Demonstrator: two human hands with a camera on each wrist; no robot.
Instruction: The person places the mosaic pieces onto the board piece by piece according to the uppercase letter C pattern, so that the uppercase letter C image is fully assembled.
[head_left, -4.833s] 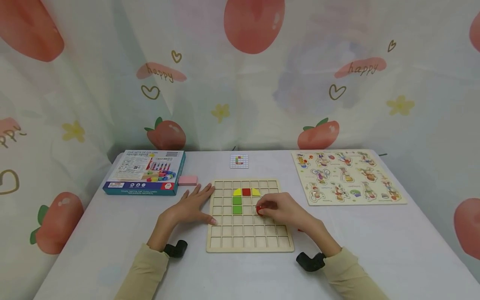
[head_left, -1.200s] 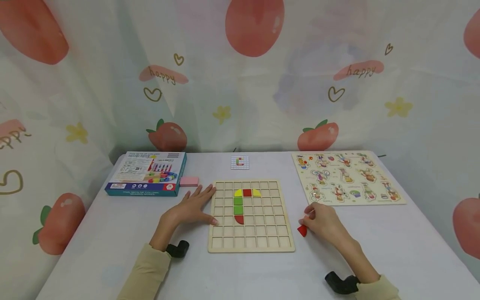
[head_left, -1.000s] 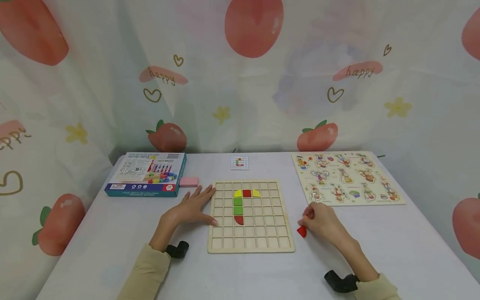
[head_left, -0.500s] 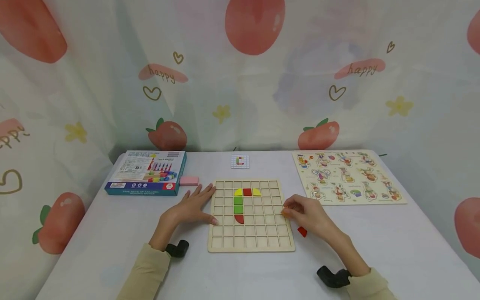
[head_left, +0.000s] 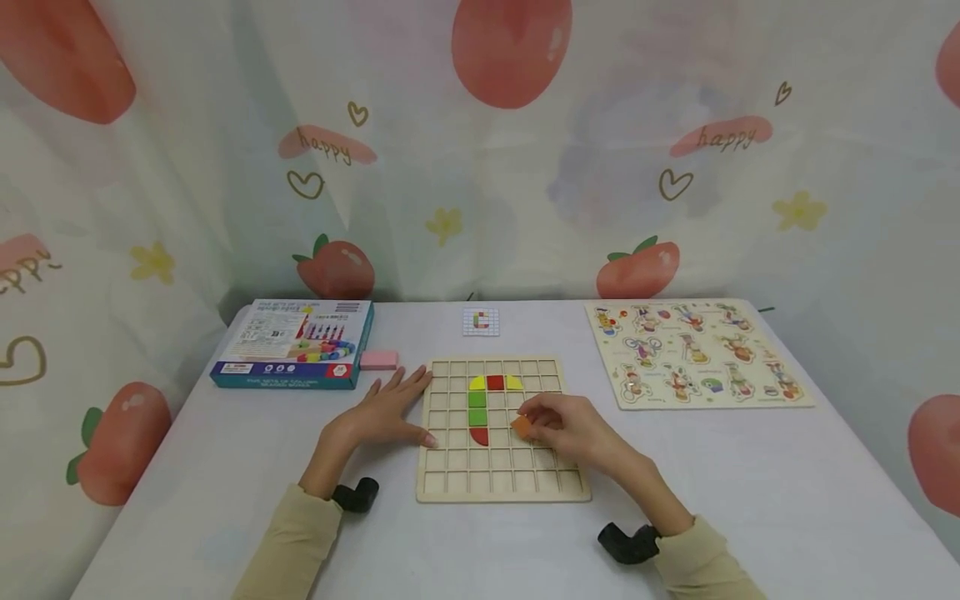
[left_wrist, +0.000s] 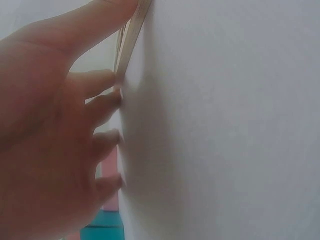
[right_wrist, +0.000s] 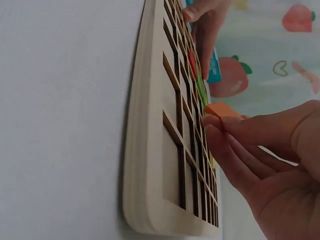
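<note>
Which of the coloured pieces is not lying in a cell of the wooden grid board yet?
The orange piece: the right hand pinches it above the grid board, while the yellow, red and green pieces lie flat in their cells.

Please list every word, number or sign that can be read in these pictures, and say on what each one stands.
"happy": on the curtain, left pink patch.
"happy": on the curtain again, right pink patch.
Print on the blue box: too small to read.
Small card: shows a coloured figure, no legible text.
Picture puzzle board: labels too small.

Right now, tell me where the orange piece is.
In the head view, the orange piece is pinched in the right hand over the wooden grid board, just right of the red half-round piece.
</note>
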